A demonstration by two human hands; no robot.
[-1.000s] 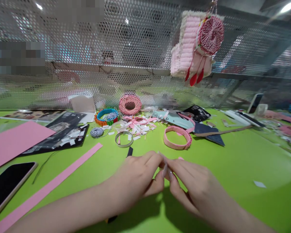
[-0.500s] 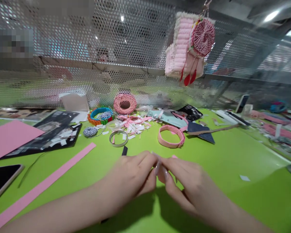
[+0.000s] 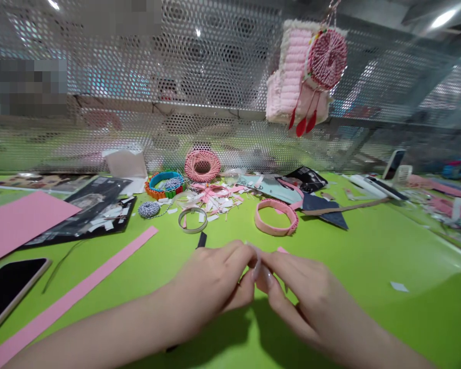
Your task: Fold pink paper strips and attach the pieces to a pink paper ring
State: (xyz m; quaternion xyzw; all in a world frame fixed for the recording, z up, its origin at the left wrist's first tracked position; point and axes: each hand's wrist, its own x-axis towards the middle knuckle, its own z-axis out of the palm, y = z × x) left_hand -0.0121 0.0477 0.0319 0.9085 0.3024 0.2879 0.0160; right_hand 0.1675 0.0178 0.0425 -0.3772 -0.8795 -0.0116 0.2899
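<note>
Low over the green table, my left hand [image 3: 217,279] and my right hand [image 3: 305,287] meet, thumbs and forefingers pinched together. Between the fingertips is a small piece of pink strip [image 3: 262,285], mostly covered by the fingers. A pink tip [image 3: 282,250] also shows beyond my right forefinger. Past the hands lies a pink ring-shaped band [image 3: 262,226] with a ruffled right side. Left of it rests a thin grey ring [image 3: 180,223]. A black strip end [image 3: 202,240] pokes out behind my left hand.
A long pink strip [image 3: 94,281] runs diagonally left of my left arm, near a phone [image 3: 13,287] and a pink sheet [image 3: 30,220]. Paper scraps, an orange-and-blue ring [image 3: 153,191] and a pink string-wound ring [image 3: 202,178] lie before the perforated metal panel [image 3: 223,66].
The view has turned slightly left, so the table things appear a little farther right. The hands keep nearly the same pinch on the pink strip.
</note>
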